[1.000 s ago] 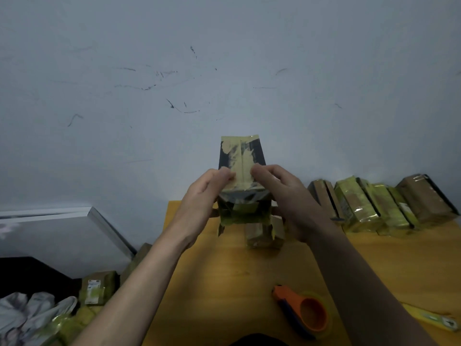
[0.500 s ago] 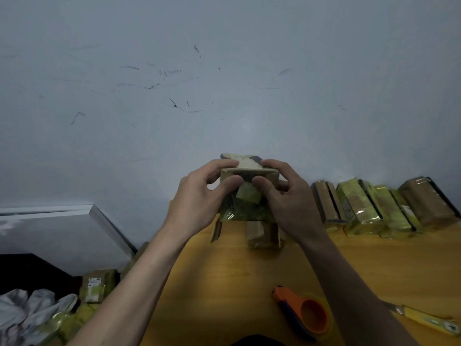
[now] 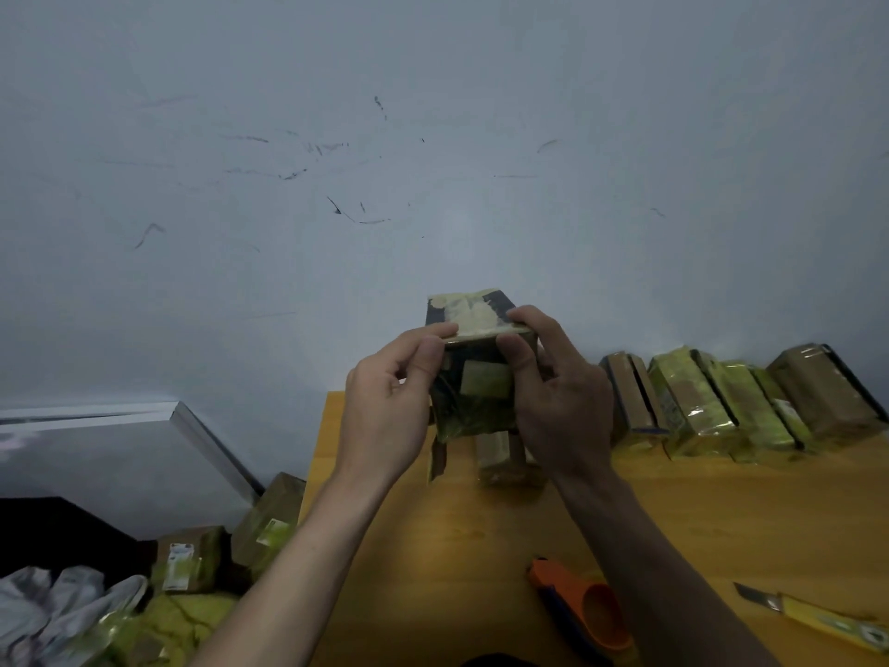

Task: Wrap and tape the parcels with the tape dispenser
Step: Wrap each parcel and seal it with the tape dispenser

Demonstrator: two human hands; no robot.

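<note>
At frame centre a parcel is held above the table, pinched by the left grip and right grip. The dispenser lies lower right; wrapped parcels are lined up right.

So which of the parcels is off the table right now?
The parcel gripped between left hand and right hand; the row of parcels at the right rests on the table.

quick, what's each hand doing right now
Left hand: grips the parcel's left edge.
Right hand: grips the parcel's right side, thumb on its front.
</note>
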